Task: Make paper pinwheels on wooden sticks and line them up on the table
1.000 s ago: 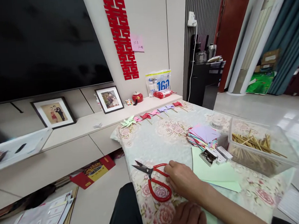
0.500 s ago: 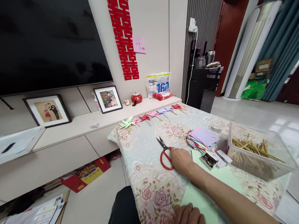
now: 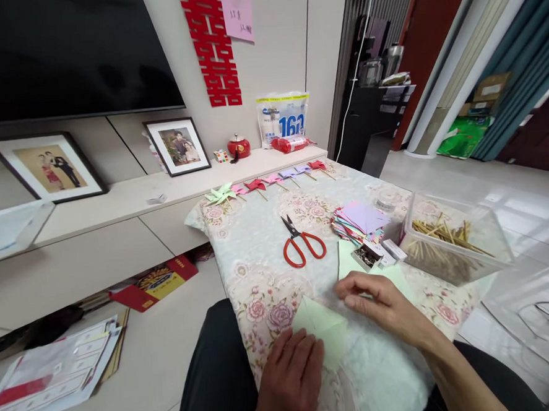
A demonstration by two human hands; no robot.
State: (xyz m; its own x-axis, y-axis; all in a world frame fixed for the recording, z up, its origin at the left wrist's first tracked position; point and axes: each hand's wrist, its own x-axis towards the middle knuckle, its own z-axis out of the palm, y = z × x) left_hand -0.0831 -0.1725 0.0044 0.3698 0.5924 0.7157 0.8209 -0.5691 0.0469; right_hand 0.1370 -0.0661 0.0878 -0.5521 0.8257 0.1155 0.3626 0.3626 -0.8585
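Note:
My left hand lies with its fingers stretched over a light green square of paper, which shows crease lines. To the right, my right hand hovers with bent fingers, thumb and forefinger apart and nothing seen between them. Beyond it, more green paper is partly hidden by the hand. Red-handled scissors rest on the flowered cloth, away from both hands. Behind the green paper is an open small box of metal pins or fasteners.
Stacked coloured paper squares lie at the back right. A clear plastic bin of thin wooden sticks stands on the right. Several paper pinwheels line the far edge of the cloth-covered table. A tape roll sits behind the paper stack.
My right hand has let go of the scissors and drawn back toward me; they lie with handles spread. My left hand now rests on the green square. The view has tilted down.

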